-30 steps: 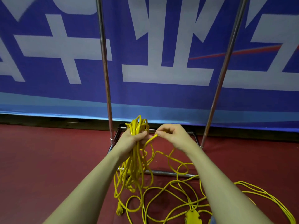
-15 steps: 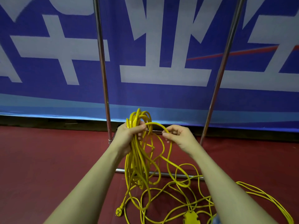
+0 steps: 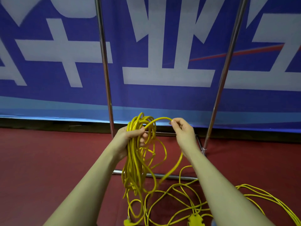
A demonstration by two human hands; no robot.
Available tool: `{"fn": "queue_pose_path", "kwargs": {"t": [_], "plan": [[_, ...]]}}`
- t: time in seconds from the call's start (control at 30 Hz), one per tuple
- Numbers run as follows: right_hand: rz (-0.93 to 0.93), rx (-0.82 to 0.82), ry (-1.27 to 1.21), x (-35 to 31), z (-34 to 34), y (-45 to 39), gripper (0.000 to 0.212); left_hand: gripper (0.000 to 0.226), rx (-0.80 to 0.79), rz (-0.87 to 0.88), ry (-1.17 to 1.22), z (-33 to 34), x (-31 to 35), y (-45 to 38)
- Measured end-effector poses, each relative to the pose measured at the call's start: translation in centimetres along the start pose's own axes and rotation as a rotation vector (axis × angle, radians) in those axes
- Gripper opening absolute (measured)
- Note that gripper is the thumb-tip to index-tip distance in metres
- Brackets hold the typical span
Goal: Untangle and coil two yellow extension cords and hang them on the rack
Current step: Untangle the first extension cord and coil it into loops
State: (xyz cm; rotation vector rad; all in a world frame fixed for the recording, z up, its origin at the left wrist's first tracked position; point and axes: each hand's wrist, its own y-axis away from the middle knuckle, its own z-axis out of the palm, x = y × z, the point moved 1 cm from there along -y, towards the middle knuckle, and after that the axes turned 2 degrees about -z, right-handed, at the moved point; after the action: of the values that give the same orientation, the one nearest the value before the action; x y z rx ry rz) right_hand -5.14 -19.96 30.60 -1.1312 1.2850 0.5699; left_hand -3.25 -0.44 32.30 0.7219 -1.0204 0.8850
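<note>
While the left hand (image 3: 130,137) is gripping a bundle of coiled yellow cord (image 3: 135,160) w/ fingers curled round the top of the loops, the right hand (image 3: 182,132) is pinching one strand (image 3: 160,119) btwn thumb and fingertips, just right of the bundle. That strand is arching from the left fist up and over to the right hand, then dropping in a blurred curve toward the floor (image 3: 48,160). The coil is hanging down from the left fist in long loops, approx in front of the rack (image 3: 104,62), whose two metal uprights are rising on either side of the hands and whose base bar (image 3: 182,177) is lying on the red floor behind the cord. More loose yellow cord (image 3: 187,201) is lying tangled on the floor below the right forearm, spreading out to the right edge. A yellow plug (image 3: 127,222) is showing at the bottom, and a yellow socket block (image 3: 195,220) is lying near it, to the right. A blue banner (image 3: 162,98) w/ white lettering is filling the background.
</note>
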Motion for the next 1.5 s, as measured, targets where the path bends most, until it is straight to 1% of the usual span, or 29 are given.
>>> {"fn": "queue_pose_path", "kwargs": {"t": [0.07,0.17,0.27,0.33,0.43,0.47,0.53,0.6,0.63,0.73,0.8,0.87,0.9,1.0,1.03,1.07,1.13,1.27,1.33,1.43,1.5], "plan": [[-0.076,-0.078,0.111,-0.5,-0.3,-0.1,0.016,0.011,-0.053,-0.026,-0.022,-0.2,-0.2,0.1],[-0.172,-0.173,0.234,-0.8,-0.6,-0.6,0.016,0.012,-0.082,-0.031,-0.052,0.2,-0.5,0.2],[-0.225,-0.241,0.242,-1.2,-0.7,-0.6,0.014,0.011,-0.081,-0.009,-0.08,0.9,-0.5,0.2],[-0.249,-0.296,0.228,-1.7,-0.6,-0.3,0.012,0.018,-0.078,-0.003,-0.108,1.2,-0.5,0.0],[-0.202,-0.306,0.159,-1.8,-0.6,-0.2,0.01,0.035,-0.046,0.017,-0.1,1.6,-0.6,-0.2],[-0.185,-0.305,0.142,-1.6,-0.6,-0.2,0.009,0.037,-0.044,0.03,-0.089,1.8,-0.5,-0.2],[-0.16,-0.316,0.138,-0.7,-0.8,-0.2,0.009,0.033,-0.042,0.059,-0.045,2.0,-0.3,-0.2],[-0.15,-0.301,0.182,0.3,-1.1,-0.1,0.017,0.028,-0.035,0.087,0.015,2.0,-0.1,-0.3],[-0.152,-0.277,0.209,0.8,-1.3,0.0,0.018,0.025,-0.029,0.101,0.042,1.9,0.1,-0.2],[-0.171,-0.217,0.246,1.6,-1.8,-0.1,0.01,0.018,-0.02,0.155,0.103,1.5,0.6,-0.3],[-0.181,-0.186,0.22,1.6,-1.4,0.0,0.009,0.017,-0.014,0.17,0.127,1.3,0.6,-0.4],[-0.119,-0.164,0.146,1.4,-1.0,0.0,0.007,0.015,-0.006,0.162,0.163,1.2,0.4,-0.6],[-0.073,-0.176,0.099,1.5,-0.8,0.1,0.011,0.013,0.0,0.154,0.184,1.3,0.4,-0.6],[0.051,-0.271,-0.007,2.1,-0.6,0.2,0.039,0.015,0.007,0.162,0.186,1.3,0.4,-0.6],[0.074,-0.296,0.011,2.5,-0.7,0.2,0.044,0.015,0.01,0.169,0.185,1.3,0.4,-0.6],[0.091,-0.305,0.045,2.7,-0.7,0.3,0.042,0.014,0.019,0.172,0.192,1.3,0.4,-0.6],[0.1,-0.258,0.096,2.8,-0.8,0.4,0.03,0.011,0.052,0.166,0.221,1.1,0.4,-0.7],[0.09,-0.084,0.107,3.4,-1.1,0.3,0.019,0.019,0.111,0.163,0.252,0.7,0.4,-0.9],[0.089,0.039,0.11,3.8,-1.4,0.1,0.014,0.02,0.12,0.166,0.243,0.7,0.4,-0.8],[0.1,0.248,-0.004,3.8,-1.9,-0.3,0.016,0.025,0.147,0.161,0.272,0.6,0.5,-0.6],[0.139,0.345,-0.152,3.4,-2.1,-0.5,0.023,0.037,0.19,0.161,0.349,0.4,0.6,-0.7]]}}
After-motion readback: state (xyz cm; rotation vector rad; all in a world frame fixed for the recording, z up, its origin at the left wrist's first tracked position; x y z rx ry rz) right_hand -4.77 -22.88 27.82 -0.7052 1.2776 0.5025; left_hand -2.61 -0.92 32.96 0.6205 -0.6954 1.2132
